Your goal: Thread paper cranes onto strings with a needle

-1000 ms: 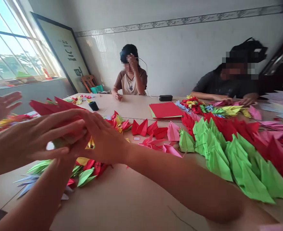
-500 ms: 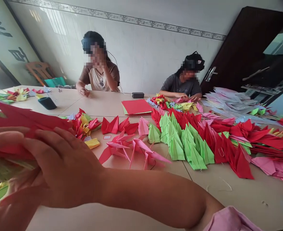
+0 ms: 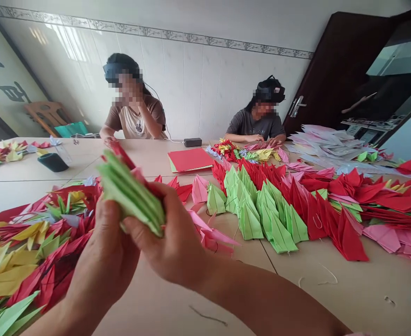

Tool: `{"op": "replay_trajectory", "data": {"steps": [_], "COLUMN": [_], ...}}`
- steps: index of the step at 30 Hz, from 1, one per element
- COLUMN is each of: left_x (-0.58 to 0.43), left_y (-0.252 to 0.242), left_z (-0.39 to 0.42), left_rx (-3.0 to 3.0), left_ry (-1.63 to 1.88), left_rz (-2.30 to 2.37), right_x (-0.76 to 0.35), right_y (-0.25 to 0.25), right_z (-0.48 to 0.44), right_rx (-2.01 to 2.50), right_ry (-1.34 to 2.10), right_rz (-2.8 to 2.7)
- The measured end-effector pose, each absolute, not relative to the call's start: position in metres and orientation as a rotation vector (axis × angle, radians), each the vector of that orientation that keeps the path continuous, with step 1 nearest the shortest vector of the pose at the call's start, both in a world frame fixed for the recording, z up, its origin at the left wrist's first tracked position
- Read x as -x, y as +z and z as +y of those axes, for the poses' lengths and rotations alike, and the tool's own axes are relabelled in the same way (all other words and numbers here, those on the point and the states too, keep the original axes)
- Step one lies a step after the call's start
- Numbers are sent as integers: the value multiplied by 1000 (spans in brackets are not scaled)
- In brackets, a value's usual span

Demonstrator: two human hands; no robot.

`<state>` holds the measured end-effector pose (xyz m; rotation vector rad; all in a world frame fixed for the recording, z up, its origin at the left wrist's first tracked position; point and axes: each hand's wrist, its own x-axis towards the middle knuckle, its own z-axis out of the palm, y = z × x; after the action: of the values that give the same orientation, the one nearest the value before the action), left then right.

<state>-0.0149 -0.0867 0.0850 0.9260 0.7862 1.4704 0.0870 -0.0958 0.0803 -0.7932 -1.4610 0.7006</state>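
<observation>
A stack of folded paper pieces (image 3: 135,198), light green in front with red and pink behind, is held above the table between both of my hands. My left hand (image 3: 103,252) is closed around its lower left side, thumb against the green edges. From the right, my right hand (image 3: 173,242) grips the same stack with its thumb on the front. The far fingers of both hands are partly hidden. To the left lies a heap of red, yellow and green folded paper (image 3: 26,252). Pink folded pieces (image 3: 212,228) lie just beyond my right wrist.
Rows of green folded pieces (image 3: 250,210) and red ones (image 3: 338,228) stand at right. Flat red sheets (image 3: 191,159), a black box (image 3: 193,142) and a dark cup-like object (image 3: 53,162) are farther back. Two people (image 3: 135,112) sit across the table. A loose thread (image 3: 208,316) lies in front.
Both hands have moved right from the far left with the paper stack. The stack has turned, so its green edges now face me. The view has shifted slightly.
</observation>
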Motion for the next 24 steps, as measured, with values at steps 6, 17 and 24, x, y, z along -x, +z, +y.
{"op": "replay_trajectory", "data": {"steps": [6, 17, 24], "left_x": [10, 6, 10], "left_y": [108, 91, 83], "left_z": [-63, -29, -22], "left_rx": [-1007, -936, -1028], "left_ry": [1192, 889, 944], "left_rz": [804, 479, 494], "right_x": [-138, -170, -171], "right_y": [87, 76, 70], "right_z": [-73, -60, -53], "right_rx": [719, 842, 937], "right_ry": [1194, 1210, 969], "right_rz": [-1223, -1276, -1328]}}
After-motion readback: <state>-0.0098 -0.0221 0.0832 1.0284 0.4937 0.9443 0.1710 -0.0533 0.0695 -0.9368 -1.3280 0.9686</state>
